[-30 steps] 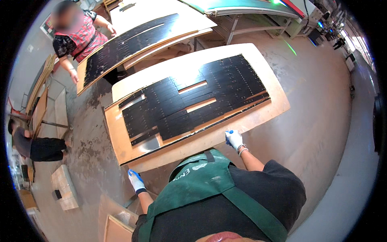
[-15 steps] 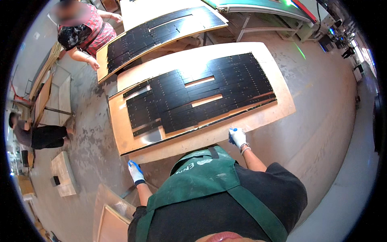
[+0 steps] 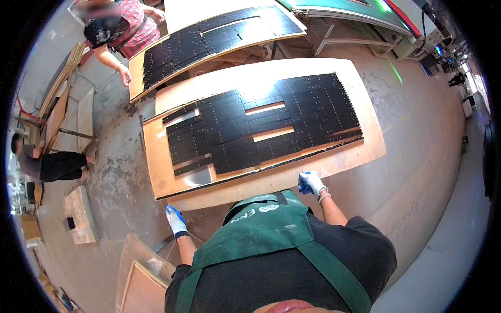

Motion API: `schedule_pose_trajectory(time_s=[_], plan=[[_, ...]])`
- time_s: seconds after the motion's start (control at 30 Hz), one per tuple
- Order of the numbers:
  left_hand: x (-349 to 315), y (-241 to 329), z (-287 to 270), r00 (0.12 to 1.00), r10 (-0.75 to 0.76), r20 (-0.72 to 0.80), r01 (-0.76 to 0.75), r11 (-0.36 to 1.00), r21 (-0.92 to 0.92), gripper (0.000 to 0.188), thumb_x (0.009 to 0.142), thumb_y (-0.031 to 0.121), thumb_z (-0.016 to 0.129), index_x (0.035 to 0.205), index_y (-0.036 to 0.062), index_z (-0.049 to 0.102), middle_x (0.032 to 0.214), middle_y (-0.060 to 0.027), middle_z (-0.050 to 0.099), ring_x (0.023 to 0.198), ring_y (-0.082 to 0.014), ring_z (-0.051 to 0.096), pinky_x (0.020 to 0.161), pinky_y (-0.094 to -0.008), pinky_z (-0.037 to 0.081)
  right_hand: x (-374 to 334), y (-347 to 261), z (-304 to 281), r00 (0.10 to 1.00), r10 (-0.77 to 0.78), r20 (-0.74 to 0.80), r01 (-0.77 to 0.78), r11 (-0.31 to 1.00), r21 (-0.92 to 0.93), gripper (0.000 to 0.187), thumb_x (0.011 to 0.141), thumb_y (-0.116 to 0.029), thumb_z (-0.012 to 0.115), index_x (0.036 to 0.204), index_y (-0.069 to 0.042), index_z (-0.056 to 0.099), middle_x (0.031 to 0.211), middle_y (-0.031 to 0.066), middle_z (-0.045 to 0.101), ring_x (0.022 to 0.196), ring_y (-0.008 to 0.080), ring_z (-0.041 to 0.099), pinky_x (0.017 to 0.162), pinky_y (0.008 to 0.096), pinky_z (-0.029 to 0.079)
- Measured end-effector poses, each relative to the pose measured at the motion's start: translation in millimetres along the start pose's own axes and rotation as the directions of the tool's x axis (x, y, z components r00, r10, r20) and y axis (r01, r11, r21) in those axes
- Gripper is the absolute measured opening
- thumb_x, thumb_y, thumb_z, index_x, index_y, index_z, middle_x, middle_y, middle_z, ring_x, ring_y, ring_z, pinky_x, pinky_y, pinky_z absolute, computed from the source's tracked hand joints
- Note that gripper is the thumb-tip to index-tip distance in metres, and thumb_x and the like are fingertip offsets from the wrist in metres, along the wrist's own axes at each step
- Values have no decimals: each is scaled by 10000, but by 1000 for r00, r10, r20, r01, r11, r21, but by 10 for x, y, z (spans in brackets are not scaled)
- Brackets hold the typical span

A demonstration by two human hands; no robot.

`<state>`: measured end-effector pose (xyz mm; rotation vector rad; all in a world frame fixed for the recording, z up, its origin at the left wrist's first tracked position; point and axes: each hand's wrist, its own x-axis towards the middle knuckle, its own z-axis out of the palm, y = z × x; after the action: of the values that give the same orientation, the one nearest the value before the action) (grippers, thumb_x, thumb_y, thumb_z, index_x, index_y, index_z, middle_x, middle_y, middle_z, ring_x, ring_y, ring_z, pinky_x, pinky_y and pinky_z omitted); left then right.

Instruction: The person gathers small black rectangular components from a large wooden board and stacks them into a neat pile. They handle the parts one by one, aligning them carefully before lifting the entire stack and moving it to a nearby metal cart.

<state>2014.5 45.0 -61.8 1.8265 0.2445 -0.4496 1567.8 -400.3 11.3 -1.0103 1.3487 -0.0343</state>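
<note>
My left hand [image 3: 177,220], in a white glove with blue coating, hangs beside the near left corner of a wide pale board [image 3: 373,138]. Its fingers look loosely stretched and nothing shows in them. My right hand [image 3: 311,184], gloved alike, is at the board's near edge with its fingers curled; whether they hold anything is hidden. On the board lies a light wooden panel [image 3: 156,172] with a dark rim. Black strips [image 3: 224,130] dotted with small holes cover most of that panel, leaving several slots through which the wood shows.
Beyond stands a similar panel [image 3: 136,78] with black strips, a co-worker's hand [image 3: 125,76] beside its left end. A green-topped metal table [image 3: 344,13] is at the back right. Another person [image 3: 62,166] stands far left. A framed board [image 3: 143,292] leans near my left arm.
The view has tilted slightly, moving the boards a little right and down in the picture. My hands keep nearly the same places by the board.
</note>
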Motion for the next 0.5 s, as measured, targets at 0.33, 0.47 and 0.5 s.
schedule_pose_trajectory(time_s=[0.33, 0.47, 0.5], plan=[[-199, 256, 219, 988, -104, -114, 106, 994, 15, 570, 1065, 468, 480, 1459, 56, 495, 1121, -40, 597, 948, -160, 543, 870, -326, 469, 1296, -2426, 615, 782, -418, 463, -110, 638, 762, 284, 1036, -338, 588, 1036, -60, 643, 980, 134, 713, 943, 265, 706, 873, 438, 590], [-396, 233, 108, 985, -32, -168, 39, 999, 38, 575, 1083, 411, 490, 1456, -25, 473, 1294, -110, 602, 1119, -188, 563, 1012, -316, 436, 2253, -3592, 1509, 844, -437, 312, 1, 583, 812, 497, 1012, -287, 632, 1404, -41, 450, 1453, 274, 492, 1274, 485, 554, 1035, 608, 514], [-469, 180, -25, 984, 9, -179, 0, 999, 50, 548, 1084, 385, 502, 1434, -37, 488, 1311, -101, 597, 1115, -161, 556, 1003, -301, 438, 2481, -3818, 1767, 819, -457, 347, -17, 585, 811, 604, 964, -303, 703, 1432, -38, 429, 1497, 281, 442, 1278, 497, 545, 1040, 631, 500]])
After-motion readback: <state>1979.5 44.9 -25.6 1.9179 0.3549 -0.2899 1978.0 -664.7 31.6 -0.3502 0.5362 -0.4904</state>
